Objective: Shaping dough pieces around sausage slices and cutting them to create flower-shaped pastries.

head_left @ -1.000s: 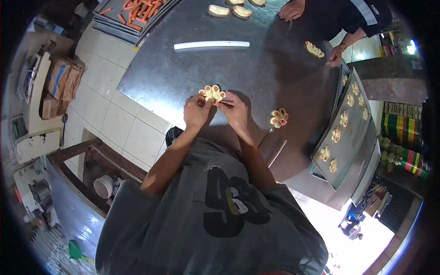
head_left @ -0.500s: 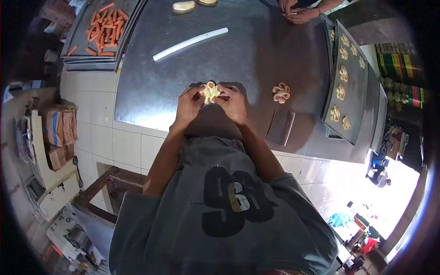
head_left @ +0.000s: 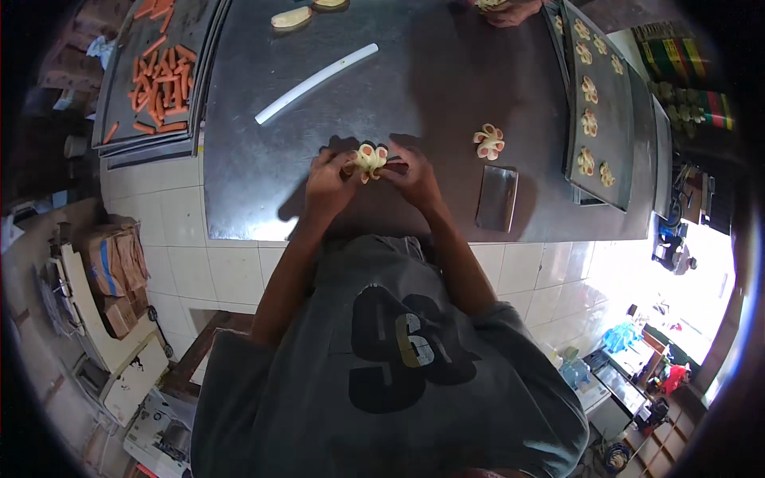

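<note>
Between my two hands is a flower-shaped sausage bun of raw dough [head_left: 369, 162], with pink sausage slices showing in its petals. My left hand [head_left: 331, 182] pinches its left side, and my right hand [head_left: 412, 177] grips its right side, fingers bent round the edge. The bun is held just over the dark metal table [head_left: 335, 103], close to its near edge. To the right lies another finished flower of dough and sausage [head_left: 488, 142]. Below that one rests a flat metal dough scraper [head_left: 497, 198].
A white tube [head_left: 317, 83] lies across the table. Dough pieces [head_left: 292, 17] sit at the far edge. Trays of sausages [head_left: 163, 88] stand at the left. On the right, a tray [head_left: 606, 188] carries several dough flowers. Another person's hand [head_left: 515, 13] works at the far right.
My view has shifted and turned slightly. Both my hands stay on the dough flower, which now shows its sausage slices more openly. The other person's hands have moved toward the far edge.
</note>
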`<state>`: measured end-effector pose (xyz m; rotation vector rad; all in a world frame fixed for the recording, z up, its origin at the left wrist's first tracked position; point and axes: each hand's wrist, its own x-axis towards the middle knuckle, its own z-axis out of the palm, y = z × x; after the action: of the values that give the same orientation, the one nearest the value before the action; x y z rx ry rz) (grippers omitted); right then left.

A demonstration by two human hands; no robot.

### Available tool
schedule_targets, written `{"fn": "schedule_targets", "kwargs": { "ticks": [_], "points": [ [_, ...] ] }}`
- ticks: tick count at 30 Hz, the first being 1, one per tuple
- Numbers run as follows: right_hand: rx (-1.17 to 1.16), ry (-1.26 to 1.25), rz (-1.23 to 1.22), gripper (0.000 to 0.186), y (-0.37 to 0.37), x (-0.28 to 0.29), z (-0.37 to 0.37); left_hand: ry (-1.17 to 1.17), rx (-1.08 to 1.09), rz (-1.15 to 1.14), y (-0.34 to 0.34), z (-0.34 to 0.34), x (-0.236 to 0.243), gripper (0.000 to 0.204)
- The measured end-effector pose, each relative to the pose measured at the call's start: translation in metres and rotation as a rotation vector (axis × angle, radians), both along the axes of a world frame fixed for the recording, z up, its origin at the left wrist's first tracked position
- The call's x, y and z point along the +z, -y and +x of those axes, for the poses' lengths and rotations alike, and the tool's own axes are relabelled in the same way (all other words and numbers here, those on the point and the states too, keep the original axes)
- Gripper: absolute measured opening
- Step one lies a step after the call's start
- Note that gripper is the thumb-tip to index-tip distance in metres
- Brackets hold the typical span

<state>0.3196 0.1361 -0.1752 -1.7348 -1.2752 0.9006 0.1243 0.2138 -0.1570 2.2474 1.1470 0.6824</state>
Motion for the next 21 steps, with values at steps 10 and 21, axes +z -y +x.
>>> {"fn": "schedule_targets", "kwargs": {
  "ticks": [10,21],
  "points": [
    [-0.144,-0.007,0.011,0.056,-0.003,-0.005,-0.022,0.117,0.307,-0.518,0.033,0.022,-0.012,0.039],
    [0.07,-0.008,-0.046,0.046,-0.021,0.009,0.002,0.693,0.659,-1.309,0.033,0.035,-0.007,0.051]
  ]
}}
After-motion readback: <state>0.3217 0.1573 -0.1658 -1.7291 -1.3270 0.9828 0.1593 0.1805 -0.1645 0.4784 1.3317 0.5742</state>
